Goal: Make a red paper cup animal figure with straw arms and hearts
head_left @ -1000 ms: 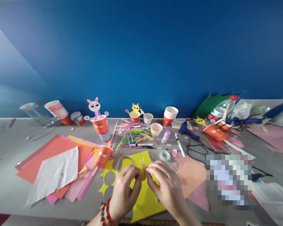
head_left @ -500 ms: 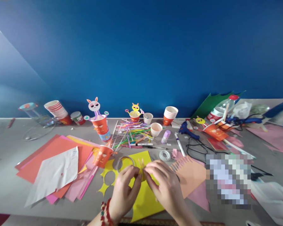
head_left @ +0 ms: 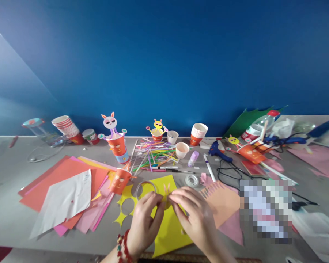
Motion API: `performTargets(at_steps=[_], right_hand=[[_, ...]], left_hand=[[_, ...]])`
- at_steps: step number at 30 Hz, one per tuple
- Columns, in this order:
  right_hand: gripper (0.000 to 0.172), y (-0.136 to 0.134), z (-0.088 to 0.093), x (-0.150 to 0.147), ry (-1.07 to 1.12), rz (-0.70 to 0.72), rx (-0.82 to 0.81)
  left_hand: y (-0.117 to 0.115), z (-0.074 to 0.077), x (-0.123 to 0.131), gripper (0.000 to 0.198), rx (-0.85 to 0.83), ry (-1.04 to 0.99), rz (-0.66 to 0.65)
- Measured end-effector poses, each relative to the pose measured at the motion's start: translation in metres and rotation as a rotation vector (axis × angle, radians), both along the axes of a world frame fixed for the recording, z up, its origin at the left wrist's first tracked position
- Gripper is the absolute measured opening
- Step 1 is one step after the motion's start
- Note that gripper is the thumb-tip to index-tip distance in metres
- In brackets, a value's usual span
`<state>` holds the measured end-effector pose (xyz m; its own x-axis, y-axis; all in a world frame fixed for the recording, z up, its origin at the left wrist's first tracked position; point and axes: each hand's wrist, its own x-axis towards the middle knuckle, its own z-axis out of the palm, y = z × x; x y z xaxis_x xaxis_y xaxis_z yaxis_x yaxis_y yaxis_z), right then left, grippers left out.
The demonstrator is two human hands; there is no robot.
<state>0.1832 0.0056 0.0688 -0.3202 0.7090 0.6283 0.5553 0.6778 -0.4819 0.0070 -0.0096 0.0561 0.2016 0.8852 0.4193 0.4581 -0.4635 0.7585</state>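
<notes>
1. Left of the grip, an orange paper cup leans over beside a yellow sheet with round holes cut from it.
2. Nearer the grip, a grey ring lies just beyond the left hand, whose thumb and forefinger are pinched together on the left edge of the yellow cutout.
3. The yellow cutout sits between the two sets of fingertips, above the large yellow sheet. It looks small, flat and rounded, with two slim pinkish ears; the fingers hide part of its outline. The ears point away from the person, and its long axis runs the same way, from body to ear tips.
4. The right hand pinches the cutout's right edge, thumb against forefinger.
5. Right of the grip, a white tape roll lies beyond that hand, and a fringed peach sheet beside it.
</notes>
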Motion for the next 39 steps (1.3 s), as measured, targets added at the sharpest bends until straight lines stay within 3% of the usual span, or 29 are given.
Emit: performTargets(at_steps=[5,16,39], right_hand=[[0.013,-0.0007,0.002,-0.0027,-0.001,-0.009,-0.022],[0.018,-0.001,0.0083,-0.0043,0.001,0.003,0.011],[0.014,0.0013,0.0054,-0.0014,-0.023,0.013,0.027]], left_hand=[[-0.0014,0.0017,0.0008,0.019,-0.008,0.002,-0.008],[-0.0028,0.0056,0.0,0.017,0.0,-0.001,-0.016],[0.0003,0.0058,-0.0009,0.018,0.021,-0.003,-0.014]])
